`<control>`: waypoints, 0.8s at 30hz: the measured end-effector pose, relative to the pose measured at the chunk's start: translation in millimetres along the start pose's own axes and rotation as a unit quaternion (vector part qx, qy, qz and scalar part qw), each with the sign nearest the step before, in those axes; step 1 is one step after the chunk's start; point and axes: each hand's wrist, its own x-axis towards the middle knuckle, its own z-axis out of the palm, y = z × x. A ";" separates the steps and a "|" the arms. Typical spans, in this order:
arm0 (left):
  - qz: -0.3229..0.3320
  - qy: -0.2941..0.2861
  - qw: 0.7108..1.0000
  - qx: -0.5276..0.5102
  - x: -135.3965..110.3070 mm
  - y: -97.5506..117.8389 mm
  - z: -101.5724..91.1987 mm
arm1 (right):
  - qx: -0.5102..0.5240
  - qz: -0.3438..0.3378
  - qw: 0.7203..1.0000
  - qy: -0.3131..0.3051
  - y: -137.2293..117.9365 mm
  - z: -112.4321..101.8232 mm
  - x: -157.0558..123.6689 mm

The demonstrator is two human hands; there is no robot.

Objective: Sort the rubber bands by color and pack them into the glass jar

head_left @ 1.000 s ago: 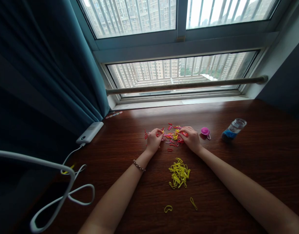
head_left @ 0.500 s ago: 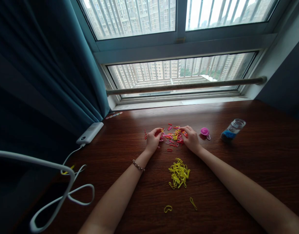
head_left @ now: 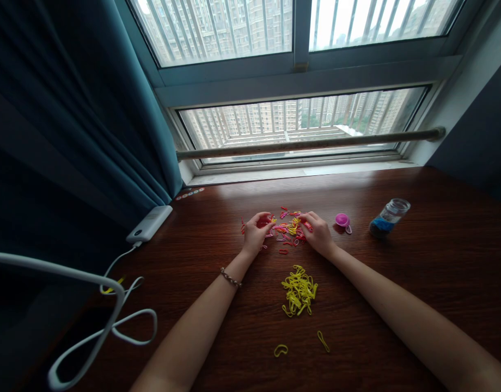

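Observation:
A loose pile of small pink, red and yellow rubber bands (head_left: 292,228) lies on the dark wooden table between my hands. My left hand (head_left: 256,231) is at the pile's left side, thumb and forefinger a little apart, with a yellow band near their tips. On the right, my right hand (head_left: 317,234) has its fingertips together at the yellow bands in the pile and appears to pinch one; the tips are partly hidden. Nearer to me sits a heap of yellow rubber bands (head_left: 299,291). Two single yellow bands (head_left: 281,350) lie in front of it.
Right of the pile are a small pink cup-shaped piece (head_left: 342,220) and a tilted clear jar (head_left: 389,218) with a blue band. A white power bank (head_left: 150,224) with a thick white cable (head_left: 111,321) is at left, by the blue curtain (head_left: 152,136). A window is behind the table.
My left thumb and forefinger have parted slightly from a closer pinch. My right hand has barely moved at the pile. The heap of yellow bands looks the same.

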 end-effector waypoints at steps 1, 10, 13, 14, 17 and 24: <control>0.000 0.002 1.000 -0.001 0.1 0.1 0.0 | 0.000 -0.001 1.000 0.000 0.1 0.0 0.0; 0.003 0.004 1.000 -0.008 1.1 -1.4 -0.2 | 0.002 -0.006 1.000 -0.001 0.7 0.5 -0.4; -0.012 0.013 1.000 -0.025 0.7 1.2 0.7 | 0.000 -0.005 1.000 -0.003 0.3 0.2 -0.5; -0.024 0.015 0.999 -0.033 0.6 2.4 1.1 | 0.000 -0.004 1.000 -0.004 0.3 0.1 -0.5; -0.049 0.019 0.997 -0.049 0.3 5.1 1.7 | 0.000 -0.003 1.000 -0.005 0.4 0.0 -0.5; -0.049 0.024 0.997 -0.052 0.4 5.5 0.0 | 0.002 -0.001 1.000 -0.009 0.7 0.0 -0.7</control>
